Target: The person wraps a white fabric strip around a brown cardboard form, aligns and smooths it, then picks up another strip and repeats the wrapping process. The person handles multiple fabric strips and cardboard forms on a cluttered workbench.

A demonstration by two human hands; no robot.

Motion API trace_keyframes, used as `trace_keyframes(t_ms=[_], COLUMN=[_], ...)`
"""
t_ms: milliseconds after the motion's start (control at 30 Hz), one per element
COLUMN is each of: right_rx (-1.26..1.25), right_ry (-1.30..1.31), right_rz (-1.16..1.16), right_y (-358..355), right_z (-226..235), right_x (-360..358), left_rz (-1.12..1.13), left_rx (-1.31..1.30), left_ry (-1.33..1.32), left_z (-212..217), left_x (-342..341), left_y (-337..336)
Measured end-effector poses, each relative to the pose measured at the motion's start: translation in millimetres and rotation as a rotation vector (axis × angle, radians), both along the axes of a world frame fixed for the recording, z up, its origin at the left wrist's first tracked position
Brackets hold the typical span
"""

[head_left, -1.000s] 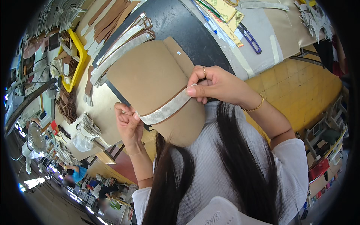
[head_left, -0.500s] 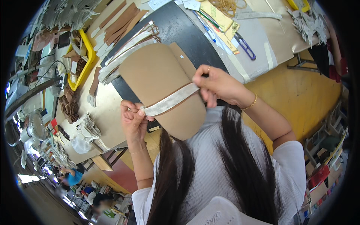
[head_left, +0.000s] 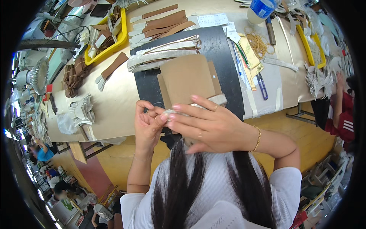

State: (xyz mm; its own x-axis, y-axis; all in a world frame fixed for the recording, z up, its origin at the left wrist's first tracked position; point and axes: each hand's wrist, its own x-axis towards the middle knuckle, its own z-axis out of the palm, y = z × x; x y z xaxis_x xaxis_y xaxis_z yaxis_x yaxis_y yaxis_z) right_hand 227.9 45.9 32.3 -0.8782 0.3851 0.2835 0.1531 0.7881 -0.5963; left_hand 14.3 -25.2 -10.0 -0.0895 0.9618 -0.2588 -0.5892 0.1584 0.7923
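Observation:
A tan, rounded board (head_left: 187, 76) is in front of my body, its upper part over the black mat (head_left: 230, 82). Across it runs a pale grey-white strip (head_left: 218, 100), brown-edged in the earlier view. The fingertips of my left hand (head_left: 148, 124) are closed on the strip's left end. My right hand (head_left: 213, 128) lies over the strip and the lower board, fingers stretched out and slightly spread. It hides most of the strip's middle. Beyond the board, a bundle of similar pale, brown-edged strips (head_left: 164, 53) rests on the mat.
Brown strips with pale ends (head_left: 167, 24) lie farther back, near a yellow tray (head_left: 124, 28). To the right are purple-handled thread snips (head_left: 262, 87), pens, rubber bands (head_left: 260, 42) and a bottle (head_left: 261, 9). A person in a red sleeve (head_left: 345, 110) is at the right edge.
My right hand has moved from pinching the strip's right end to lying flat over it. My left hand still grips the left end. The board looks straighter; the view has shifted.

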Motion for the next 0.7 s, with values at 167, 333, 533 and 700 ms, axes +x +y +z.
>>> trace_keyframes(t_ms=[167,333,533,700], right_rx=[-0.289,-0.726,-1.260,-0.641], right_ry=[0.215,0.450,0.497,0.289], right_rz=[-0.045,-0.297,-0.344,-1.127], right_y=[-10,-40,-29,44], right_z=[-49,-85,-79,-71], right_x=[34,39,62,134], left_rz=[-0.036,-0.083,-0.119,-0.176], left_rx=[-0.012,-0.030,0.004,0.158], left_ry=[-0.073,-0.091,-0.039,0.137], left_z=[-11,-16,-22,-2], left_x=[2,0,-3,-9], left_y=[0,2,3,13])
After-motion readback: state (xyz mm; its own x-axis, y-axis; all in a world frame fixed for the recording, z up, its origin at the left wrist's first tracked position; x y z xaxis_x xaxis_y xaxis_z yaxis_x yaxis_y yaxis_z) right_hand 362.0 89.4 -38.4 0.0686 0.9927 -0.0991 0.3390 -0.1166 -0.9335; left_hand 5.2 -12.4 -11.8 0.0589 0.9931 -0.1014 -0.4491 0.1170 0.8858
